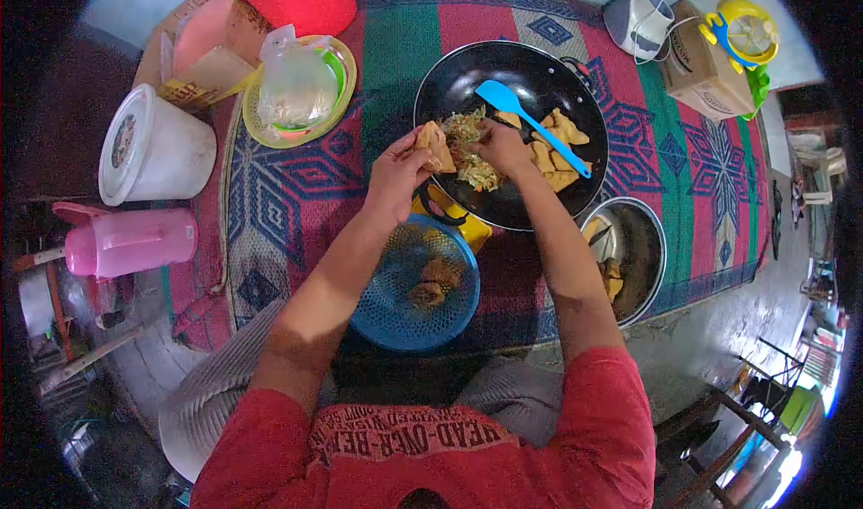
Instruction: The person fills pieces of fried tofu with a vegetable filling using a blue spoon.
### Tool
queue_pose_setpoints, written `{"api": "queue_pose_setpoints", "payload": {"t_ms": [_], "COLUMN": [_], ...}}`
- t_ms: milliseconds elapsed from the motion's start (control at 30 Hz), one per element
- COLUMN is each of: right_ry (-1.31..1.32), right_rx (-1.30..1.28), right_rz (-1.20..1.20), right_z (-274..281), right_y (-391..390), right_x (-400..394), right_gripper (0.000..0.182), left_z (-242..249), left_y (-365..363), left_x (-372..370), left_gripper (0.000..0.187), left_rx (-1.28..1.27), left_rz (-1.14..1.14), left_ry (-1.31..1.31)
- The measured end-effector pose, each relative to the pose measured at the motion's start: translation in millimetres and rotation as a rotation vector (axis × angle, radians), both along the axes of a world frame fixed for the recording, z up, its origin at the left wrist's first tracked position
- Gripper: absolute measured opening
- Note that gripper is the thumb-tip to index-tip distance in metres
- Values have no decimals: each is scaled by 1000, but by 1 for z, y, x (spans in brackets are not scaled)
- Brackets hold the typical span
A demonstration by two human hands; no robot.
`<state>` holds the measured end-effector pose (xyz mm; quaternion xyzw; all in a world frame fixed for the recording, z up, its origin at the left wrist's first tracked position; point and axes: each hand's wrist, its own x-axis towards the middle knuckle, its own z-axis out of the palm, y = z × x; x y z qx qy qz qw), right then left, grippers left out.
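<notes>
My left hand (pixel 402 172) pinches a piece of fried tofu (pixel 435 147) over the left rim of a black wok (pixel 503 60). Just to its right, my right hand (pixel 500 142) reaches into a heap of shredded vegetables (pixel 476 172), its fingers bent and closed on some of them. Those fingertips are partly hidden in the heap. More golden tofu pieces (pixel 562 132) lie at the wok's right side. Across them rests a blue spatula (pixel 539 130), its broad end near the vegetables.
Below the wok, a blue colander (pixel 413 329) holds a few brown pieces. A metal bowl (pixel 649 248) with tofu and a blade stands right. A pink jug (pixel 144 241), white bucket (pixel 171 145) and yellow-rimmed plate (pixel 254 118) are left; a cardboard box (pixel 710 69) stands far right.
</notes>
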<state>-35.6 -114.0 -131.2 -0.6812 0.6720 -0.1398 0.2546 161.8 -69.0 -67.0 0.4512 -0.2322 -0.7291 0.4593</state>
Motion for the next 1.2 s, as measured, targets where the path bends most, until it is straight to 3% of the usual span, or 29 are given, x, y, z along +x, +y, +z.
{"api": "queue_pose_setpoints", "payload": {"t_ms": [200, 333, 433, 567, 633, 667, 700, 767, 867, 1133, 1200], "right_ry": [163, 9, 184, 155, -54, -350, -349, -855, -1049, -802, -347], "right_rx": [4, 21, -3, -90, -30, 140, 138, 348, 421, 292, -44], "right_rz": [19, 107, 37, 89, 102, 45, 49, -106, -111, -81, -4], "right_z": [-4, 11, 15, 13, 25, 30, 34, 52, 96, 73, 72], "right_y": [-3, -3, 6, 7, 2, 0, 0, 5, 16, 24, 28], "right_x": [10, -10, -3, -11, -26, -31, -34, -39, -29, -5, 2], "right_gripper": [45, 37, 32, 31, 34, 33, 33, 26, 17, 20, 22], "left_z": [11, 15, 11, 12, 15, 16, 13, 2, -2, 4, 0], "left_y": [4, 3, 3, 4, 1, -1, -4, -11, -14, -5, -5], "left_x": [-6, -1, -3, -10, -15, -17, -20, -25, -37, -52, -52], "left_gripper": [36, 35, 35, 34, 34, 34, 34, 33, 33, 33, 32], "left_rx": [52, 77, 113, 116, 123, 129, 127, 114, 99, 100, 98], "left_rz": [22, 36, 21, -7, 2, 13, 16, 27, 61, 99, 110], "left_ry": [-9, -29, -41, -74, -76, -80, -79, -84, -79, -58, -70]}}
